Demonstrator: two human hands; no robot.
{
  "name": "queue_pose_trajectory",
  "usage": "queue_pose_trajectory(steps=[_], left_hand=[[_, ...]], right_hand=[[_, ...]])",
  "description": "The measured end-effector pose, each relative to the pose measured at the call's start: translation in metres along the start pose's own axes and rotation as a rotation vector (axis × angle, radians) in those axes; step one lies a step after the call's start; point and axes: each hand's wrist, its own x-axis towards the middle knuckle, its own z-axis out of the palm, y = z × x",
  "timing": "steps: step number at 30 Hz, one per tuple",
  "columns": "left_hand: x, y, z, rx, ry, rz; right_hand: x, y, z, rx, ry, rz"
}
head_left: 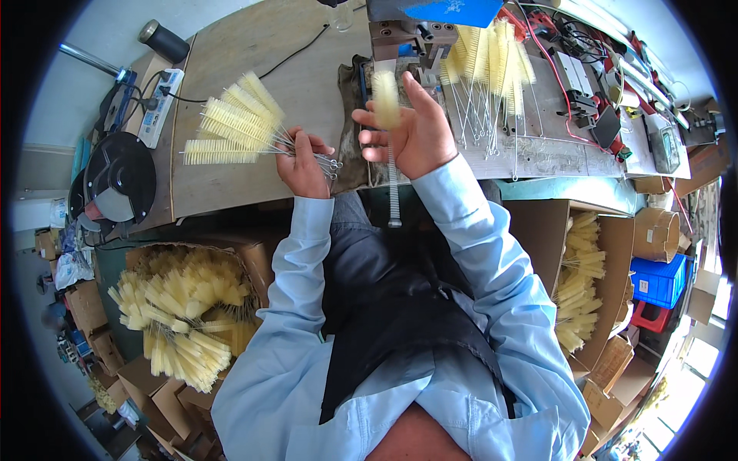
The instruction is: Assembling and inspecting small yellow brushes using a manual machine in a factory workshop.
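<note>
My left hand (302,165) grips the wire handles of a fanned bundle of yellow bristle brushes (231,123) that lies over the wooden workbench (246,54). My right hand (415,134) is raised in front of a small metal machine (411,38) and holds a single yellow brush (386,100) upright, its twisted wire handle (393,192) hanging down past the bench edge. Both forearms wear light blue sleeves.
More yellow brushes (492,58) lie on the bench to the right, beside cables and tools (584,100). Cardboard boxes of brushes stand at lower left (181,307) and right (580,284). A power strip (160,104) and a black round machine (119,180) sit at left.
</note>
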Motion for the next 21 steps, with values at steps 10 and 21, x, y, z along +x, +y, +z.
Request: queue_pose_trajectory(steps=[10,21], left_hand=[[0.001,-0.001,0.0,0.031,-0.01,0.011],[-0.001,0.003,0.004,0.097,0.024,-0.01]], right_hand=[[0.005,0.036,0.005,-0.193,0.161,0.027],[-0.026,0.011,-0.053,-0.196,0.254,-0.303]])
